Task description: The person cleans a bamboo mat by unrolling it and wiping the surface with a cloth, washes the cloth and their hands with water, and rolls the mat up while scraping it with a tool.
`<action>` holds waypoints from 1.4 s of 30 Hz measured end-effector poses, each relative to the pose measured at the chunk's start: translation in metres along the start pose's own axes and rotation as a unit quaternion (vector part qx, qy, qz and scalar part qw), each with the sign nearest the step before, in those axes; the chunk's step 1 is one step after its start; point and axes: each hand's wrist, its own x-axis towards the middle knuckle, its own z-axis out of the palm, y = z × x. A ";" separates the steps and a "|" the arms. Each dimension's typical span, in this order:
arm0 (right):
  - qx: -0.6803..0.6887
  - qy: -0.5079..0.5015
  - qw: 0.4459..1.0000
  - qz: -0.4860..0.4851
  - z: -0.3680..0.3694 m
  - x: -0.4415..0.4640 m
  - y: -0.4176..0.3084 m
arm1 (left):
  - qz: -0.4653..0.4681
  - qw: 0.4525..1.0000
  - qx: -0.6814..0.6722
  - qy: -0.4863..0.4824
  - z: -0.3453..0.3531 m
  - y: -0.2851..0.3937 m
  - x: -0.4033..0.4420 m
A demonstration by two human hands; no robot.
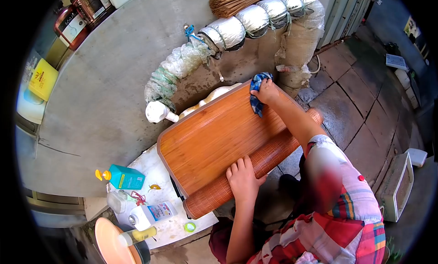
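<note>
A wood-patterned mat (214,134) with a grey-brown edge lies slanted in front of me, flat on its far side. Its near side is rolled into a woven-looking reddish-brown tube. My left hand (244,179) is curled over this roll, fingers on the far side and thumb toward me. Near the mat's far right corner, my right hand (267,93) is closed on a blue patterned cloth (257,108) and presses it to the surface. Part of the cloth is hidden under that hand.
On the white surface at left stand a teal pump bottle (127,177) and a white bottle (150,216). An orange basin (109,241) is below. Foil-wrapped pipe (223,33) curves behind the mat, with a straw brush (235,3) above. A white-framed box (397,186) stands right.
</note>
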 end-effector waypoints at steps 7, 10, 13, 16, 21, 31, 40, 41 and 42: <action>0.042 -0.080 0.981 -0.171 -0.006 -0.060 -0.058 | -0.005 1.000 -0.003 -0.007 -0.003 0.002 0.002; -0.041 -0.183 0.938 -0.291 -0.005 -0.099 -0.102 | -0.008 1.000 0.006 -0.014 -0.002 0.004 0.001; -0.014 -0.263 0.873 -0.409 -0.004 -0.144 -0.148 | -0.005 1.000 0.011 -0.016 -0.002 0.006 0.000; 0.023 -0.329 0.770 -0.547 0.007 -0.175 -0.192 | -0.002 1.000 -0.001 -0.024 0.006 0.002 -0.003; 0.011 -0.292 0.681 -0.671 0.010 -0.220 -0.207 | 0.039 0.999 -0.015 0.034 0.019 -0.002 -0.011; -0.081 -0.127 0.955 -0.256 -0.042 -0.059 0.046 | -0.008 1.000 0.017 0.001 -0.002 0.007 -0.009; -0.054 -0.039 0.997 -0.031 0.020 -0.042 -0.038 | -0.009 1.000 0.017 0.017 0.003 0.002 -0.008; -0.021 -0.014 1.000 0.007 0.039 -0.048 -0.073 | -0.009 1.000 0.020 0.003 0.002 0.002 -0.007; 0.013 0.012 0.999 0.046 0.058 -0.056 -0.107 | -0.011 1.000 0.022 0.004 0.002 0.001 -0.006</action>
